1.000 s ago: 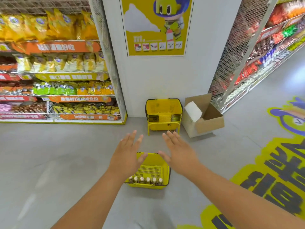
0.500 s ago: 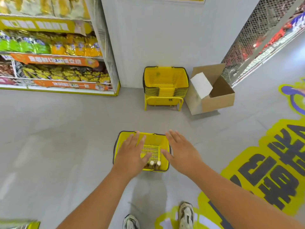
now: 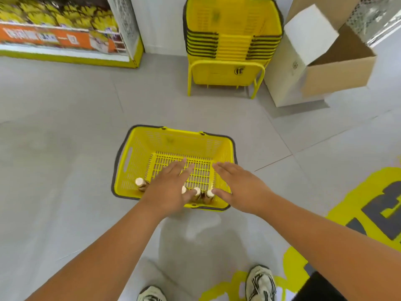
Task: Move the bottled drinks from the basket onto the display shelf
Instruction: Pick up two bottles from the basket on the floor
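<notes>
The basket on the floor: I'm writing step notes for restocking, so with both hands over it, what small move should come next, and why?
Probably lower both hands a little further and close them on bottles. The left hand and right hand are open above the basket, holding nothing, and the bottles stand upright along its near wall, right beneath the fingers.

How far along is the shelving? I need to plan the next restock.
Nothing looks done yet: bottles stand along the near wall of the basket on the floor. In hand: the left hand and right hand hover open over them, gripping nothing. Left: lifting every bottle out and onto the shelf.
</notes>
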The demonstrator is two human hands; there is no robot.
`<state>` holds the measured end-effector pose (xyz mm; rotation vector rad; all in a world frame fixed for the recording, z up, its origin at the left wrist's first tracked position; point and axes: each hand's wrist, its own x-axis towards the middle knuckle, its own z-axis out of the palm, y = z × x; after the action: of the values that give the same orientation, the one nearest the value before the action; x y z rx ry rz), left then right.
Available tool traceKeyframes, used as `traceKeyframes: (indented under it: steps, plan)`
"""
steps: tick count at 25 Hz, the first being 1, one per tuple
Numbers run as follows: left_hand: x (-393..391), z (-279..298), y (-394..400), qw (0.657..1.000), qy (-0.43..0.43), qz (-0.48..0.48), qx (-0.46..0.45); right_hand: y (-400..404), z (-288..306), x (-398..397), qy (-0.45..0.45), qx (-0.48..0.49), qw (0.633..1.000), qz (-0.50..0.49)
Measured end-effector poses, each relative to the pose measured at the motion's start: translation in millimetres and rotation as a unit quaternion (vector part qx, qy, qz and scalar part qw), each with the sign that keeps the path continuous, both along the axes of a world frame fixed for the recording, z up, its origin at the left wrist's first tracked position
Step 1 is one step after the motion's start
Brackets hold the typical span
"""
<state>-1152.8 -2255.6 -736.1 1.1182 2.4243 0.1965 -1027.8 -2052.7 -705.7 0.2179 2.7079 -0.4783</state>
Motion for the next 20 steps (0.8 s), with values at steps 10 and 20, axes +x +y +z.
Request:
traceKeyframes:
  steps: [10,20]
  plan:
    - [-34.3,-167.9,29.2,0.996,-0.051,-0.059,-0.048,36.3,-176.9,-31.6,-0.056,0.025,0.992,0.106]
    - [-25.6,-216.5,39.8,0.990,-0.110,-0.030,-0.086,15.6,-220.5,-50.7,-0.152,0.080,0.972,0.162]
